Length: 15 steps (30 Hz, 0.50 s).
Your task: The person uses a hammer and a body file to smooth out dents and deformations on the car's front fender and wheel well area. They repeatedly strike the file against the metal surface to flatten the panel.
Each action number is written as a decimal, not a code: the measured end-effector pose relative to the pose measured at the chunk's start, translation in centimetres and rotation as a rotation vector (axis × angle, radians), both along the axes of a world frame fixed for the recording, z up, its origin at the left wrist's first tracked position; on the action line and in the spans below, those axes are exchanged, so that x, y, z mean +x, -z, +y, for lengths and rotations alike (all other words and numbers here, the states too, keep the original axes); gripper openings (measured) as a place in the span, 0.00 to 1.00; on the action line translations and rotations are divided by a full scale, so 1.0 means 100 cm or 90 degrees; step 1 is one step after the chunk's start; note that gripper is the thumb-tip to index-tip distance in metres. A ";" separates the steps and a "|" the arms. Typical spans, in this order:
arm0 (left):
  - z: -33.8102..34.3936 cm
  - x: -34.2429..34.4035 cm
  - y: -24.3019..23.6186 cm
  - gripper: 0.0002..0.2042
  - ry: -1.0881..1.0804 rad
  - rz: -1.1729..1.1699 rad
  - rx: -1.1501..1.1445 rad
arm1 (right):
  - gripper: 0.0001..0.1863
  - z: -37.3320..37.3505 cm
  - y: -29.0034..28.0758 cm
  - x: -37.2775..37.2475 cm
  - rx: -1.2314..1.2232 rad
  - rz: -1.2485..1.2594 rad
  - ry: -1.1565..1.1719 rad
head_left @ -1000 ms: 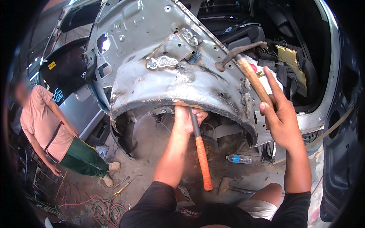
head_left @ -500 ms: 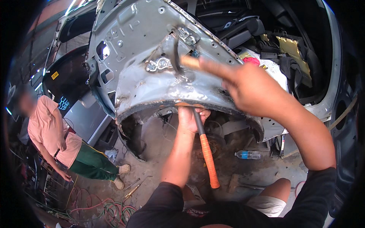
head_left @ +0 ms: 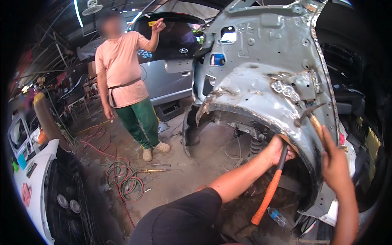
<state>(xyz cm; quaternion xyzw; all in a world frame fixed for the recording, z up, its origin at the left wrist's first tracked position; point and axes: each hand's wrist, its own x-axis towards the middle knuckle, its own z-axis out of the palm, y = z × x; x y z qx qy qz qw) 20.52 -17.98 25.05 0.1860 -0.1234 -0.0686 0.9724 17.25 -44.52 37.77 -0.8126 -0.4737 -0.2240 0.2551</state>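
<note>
My left hand [head_left: 279, 150] reaches under the rim of a grey car body's wheel arch [head_left: 245, 90], closed around the upper shaft of a hammer. Its orange-wrapped handle [head_left: 267, 196] hangs down toward the floor; the head is hidden behind the arch rim. My right hand [head_left: 335, 168] grips the wooden handle of a second hammer [head_left: 303, 117], which has a pointed metal end. That hammer's head is just above the outer face of the arch; whether it touches the metal I cannot tell. Rough, shiny worked patches [head_left: 286, 90] mark the panel nearby.
At the left a person in a pink shirt [head_left: 122, 67] stands with one arm raised, pointing. Red and green hoses [head_left: 122, 175] coil on the floor beside a brass torch [head_left: 157, 170]. A water bottle [head_left: 277, 216] lies under the arch. A white car panel [head_left: 36, 192] stands at lower left.
My view has swung left, so the car body appears farther right. The wooden-handled hammer, blurred before, now shows clearly by the arch. The person has raised an arm to point.
</note>
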 end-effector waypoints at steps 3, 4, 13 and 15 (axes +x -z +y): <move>0.025 -0.003 0.015 0.19 -0.099 0.038 0.006 | 0.33 -0.008 0.004 0.035 0.142 -0.020 -0.035; 0.030 -0.001 0.025 0.20 -0.140 0.052 0.012 | 0.30 -0.009 0.015 0.053 0.251 -0.092 -0.020; 0.098 0.029 0.177 0.15 -0.240 0.031 0.526 | 0.37 -0.053 0.007 0.081 0.457 0.200 0.056; 0.202 -0.019 0.268 0.16 -0.431 -0.149 1.013 | 0.32 -0.017 -0.003 0.117 0.411 0.326 -0.008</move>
